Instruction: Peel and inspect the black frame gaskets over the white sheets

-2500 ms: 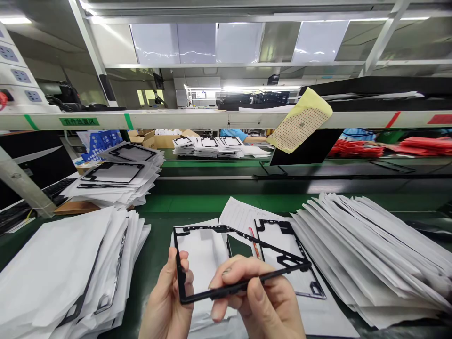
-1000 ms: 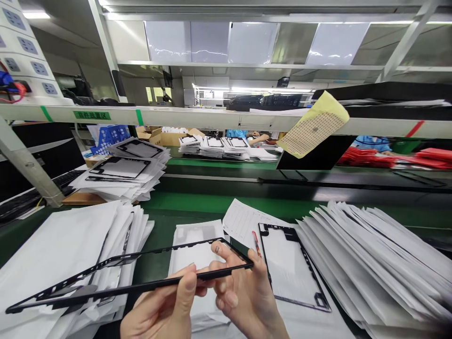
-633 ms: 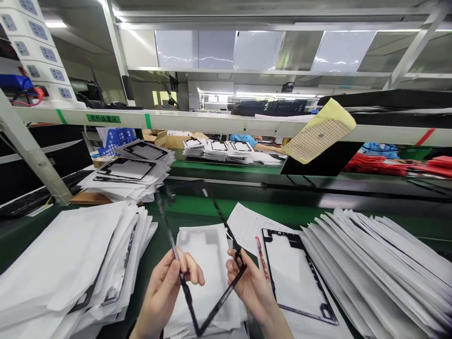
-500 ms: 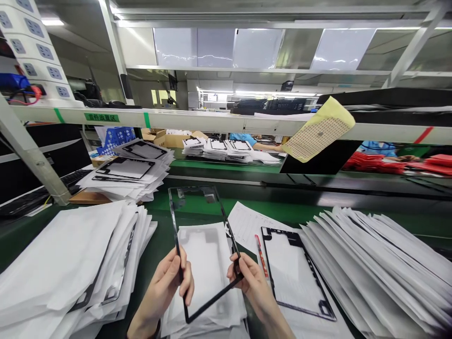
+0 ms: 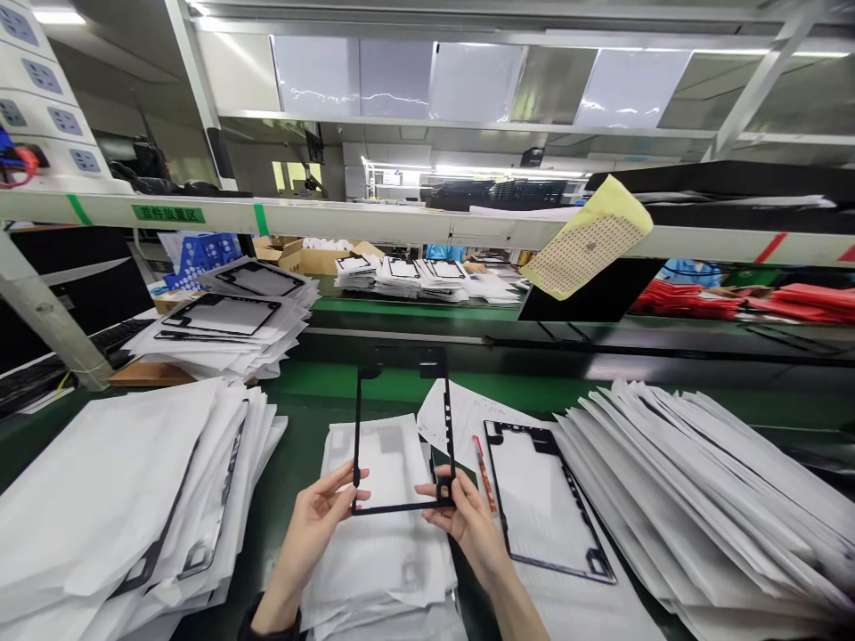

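Observation:
Between my two hands a thin black rectangular frame [image 5: 401,509] is held up, its open middle showing the bench behind. My left hand [image 5: 325,509] pinches its lower left side. My right hand [image 5: 468,516] grips the lower right corner, with fingers reaching behind it. Below the frame lies a stack of white sleeves [image 5: 380,570], a dark-edged part showing faintly through the top one. A second black frame [image 5: 567,570] lies flat on white sheets to the right, beside a red pen [image 5: 484,472] and a printed paper [image 5: 437,409].
Piles of white sleeves stand at the left [image 5: 120,481] and right [image 5: 661,499]. Farther back left is another pile with black frames [image 5: 227,316]. A white shelf rail [image 5: 401,223] crosses ahead, with a yellow dotted sheet [image 5: 588,240] hanging from it. Co-workers' blue sleeves show beyond.
The black frame has turned from a slanted pose to nearly square-on, its lower edge rising. Both hands keep hold of it. The camera view has shifted slightly.

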Demonstrator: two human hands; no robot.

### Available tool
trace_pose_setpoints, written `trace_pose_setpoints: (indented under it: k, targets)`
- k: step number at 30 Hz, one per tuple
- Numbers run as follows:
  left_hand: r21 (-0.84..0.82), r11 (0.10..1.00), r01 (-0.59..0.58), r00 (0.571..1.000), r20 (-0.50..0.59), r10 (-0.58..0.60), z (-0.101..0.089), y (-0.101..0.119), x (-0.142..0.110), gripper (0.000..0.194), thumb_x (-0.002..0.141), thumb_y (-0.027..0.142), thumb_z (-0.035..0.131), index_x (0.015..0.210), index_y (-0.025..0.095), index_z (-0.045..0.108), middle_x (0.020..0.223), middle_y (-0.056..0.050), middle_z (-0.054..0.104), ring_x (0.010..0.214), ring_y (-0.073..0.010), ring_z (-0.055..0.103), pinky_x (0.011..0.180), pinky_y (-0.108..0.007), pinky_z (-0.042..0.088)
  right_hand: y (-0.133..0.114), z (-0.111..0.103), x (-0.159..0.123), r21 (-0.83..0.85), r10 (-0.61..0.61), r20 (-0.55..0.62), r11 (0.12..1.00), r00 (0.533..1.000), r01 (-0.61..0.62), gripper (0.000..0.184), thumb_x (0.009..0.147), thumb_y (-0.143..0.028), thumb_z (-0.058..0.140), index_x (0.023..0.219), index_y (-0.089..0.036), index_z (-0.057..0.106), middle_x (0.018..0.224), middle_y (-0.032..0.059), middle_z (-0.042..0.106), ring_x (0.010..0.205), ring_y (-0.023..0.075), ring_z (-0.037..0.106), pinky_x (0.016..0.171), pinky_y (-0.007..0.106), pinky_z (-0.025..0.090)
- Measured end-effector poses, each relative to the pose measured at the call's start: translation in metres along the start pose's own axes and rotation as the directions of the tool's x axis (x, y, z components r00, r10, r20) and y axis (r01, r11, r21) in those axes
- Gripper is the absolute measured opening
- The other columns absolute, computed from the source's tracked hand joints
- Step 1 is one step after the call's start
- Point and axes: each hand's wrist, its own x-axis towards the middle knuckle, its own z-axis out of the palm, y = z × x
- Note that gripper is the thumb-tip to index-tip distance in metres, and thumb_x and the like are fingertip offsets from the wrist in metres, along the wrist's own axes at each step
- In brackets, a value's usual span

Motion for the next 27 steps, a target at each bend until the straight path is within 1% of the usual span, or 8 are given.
trace_pose_setpoints:
  k: [2, 6, 10, 13, 16, 19, 21, 27]
  targets:
    - [-0.046, 0.999, 0.025, 0.999, -0.032, -0.027, -0.004, -0.013, 0.002, 0.056, 0.061, 0.052, 0.098, 0.106, 0.022, 0.083, 0.108, -0.011, 0.078, 0.075, -0.0169, 0.074, 0.064, -0.02, 0.059, 0.002, -0.006, 0.0, -0.019, 0.04, 0.025, 0.999, 0.999, -0.039, 0.076, 0.072, -0.069, 0.081, 0.12, -0.016, 0.055, 0.108, 0.0158, 0.072, 0.076, 0.0168, 0.071, 0.08, 0.025, 0.057]
    - [-0.085, 0.995, 0.046, 0.995, -0.084, -0.054, -0.01, -0.034, 0.003, 0.054, 0.055, 0.051, 0.1, 0.099, 0.025, 0.085, 0.105, -0.01, 0.078, 0.073, -0.0165, 0.072, 0.066, -0.021, 0.061, 0.009, -0.019, 0.002, -0.122, 0.098, 0.037, 0.988, 0.994, -0.093, 0.08, 0.07, -0.071, 0.081, 0.126, -0.017, 0.062, 0.114, 0.0141, 0.071, 0.082, 0.017, 0.073, 0.077, 0.021, 0.055]
    - [-0.091, 0.996, 0.025, 0.996, -0.084, -0.032, -0.013, -0.038, 0.001, 0.049, 0.058, 0.05, 0.099, 0.098, 0.027, 0.085, 0.104, -0.01, 0.078, 0.072, -0.0156, 0.072, 0.067, -0.02, 0.06, 0.023, -0.033, 0.012, -0.198, 0.066, 0.005, 0.978, 0.998, -0.063, 0.076, 0.071, -0.072, 0.08, 0.125, -0.02, 0.068, 0.112, 0.0113, 0.072, 0.092, 0.0119, 0.07, 0.077, 0.016, 0.053]
    - [-0.077, 0.997, 0.022, 0.997, -0.076, -0.028, -0.012, -0.035, 0.0, 0.049, 0.058, 0.052, 0.098, 0.098, 0.026, 0.086, 0.104, -0.01, 0.078, 0.073, -0.0164, 0.072, 0.069, -0.02, 0.06, 0.03, -0.038, 0.018, -0.201, 0.086, -0.001, 0.976, 0.996, -0.084, 0.079, 0.064, -0.074, 0.083, 0.12, -0.02, 0.071, 0.11, 0.0115, 0.073, 0.095, 0.0125, 0.069, 0.077, 0.015, 0.053]
    - [-0.056, 0.998, 0.021, 0.996, -0.082, -0.026, -0.011, -0.034, 0.0, 0.046, 0.06, 0.051, 0.097, 0.097, 0.025, 0.086, 0.104, -0.011, 0.078, 0.073, -0.0189, 0.073, 0.07, -0.022, 0.06, 0.027, -0.033, 0.016, -0.187, 0.059, -0.02, 0.98, 0.998, -0.062, 0.07, 0.066, -0.071, 0.084, 0.113, -0.02, 0.073, 0.107, 0.0126, 0.073, 0.095, 0.0128, 0.07, 0.076, 0.014, 0.052]
    - [-0.082, 0.996, 0.031, 0.994, -0.102, -0.04, -0.01, -0.033, -0.001, 0.04, 0.061, 0.047, 0.098, 0.095, 0.029, 0.086, 0.102, -0.009, 0.079, 0.071, -0.0175, 0.073, 0.066, -0.02, 0.059, 0.02, -0.023, 0.008, -0.161, 0.043, -0.043, 0.986, 0.998, -0.05, 0.061, 0.071, -0.065, 0.084, 0.11, -0.019, 0.073, 0.103, 0.0126, 0.074, 0.081, 0.0109, 0.07, 0.07, 0.013, 0.051]
    - [-0.107, 0.994, 0.038, 0.993, -0.11, -0.05, -0.01, -0.031, -0.001, 0.04, 0.06, 0.047, 0.099, 0.094, 0.03, 0.086, 0.102, -0.008, 0.079, 0.068, -0.0152, 0.071, 0.063, -0.018, 0.058, 0.015, -0.018, 0.004, -0.141, 0.068, -0.037, 0.987, 0.997, -0.073, 0.062, 0.068, -0.064, 0.086, 0.108, -0.019, 0.074, 0.102, 0.0127, 0.074, 0.076, 0.0116, 0.07, 0.068, 0.014, 0.051]
    - [-0.165, 0.985, 0.058, 0.991, -0.108, -0.077, -0.009, -0.027, 0.0, 0.039, 0.058, 0.045, 0.1, 0.091, 0.029, 0.086, 0.098, -0.008, 0.079, 0.062, -0.0124, 0.067, 0.062, -0.016, 0.057, 0.009, -0.016, 0.001, -0.113, 0.065, -0.015, 0.991, 0.998, -0.067, 0.058, 0.068, -0.062, 0.087, 0.106, -0.019, 0.076, 0.1, 0.0133, 0.073, 0.078, 0.0132, 0.07, 0.068, 0.016, 0.054]
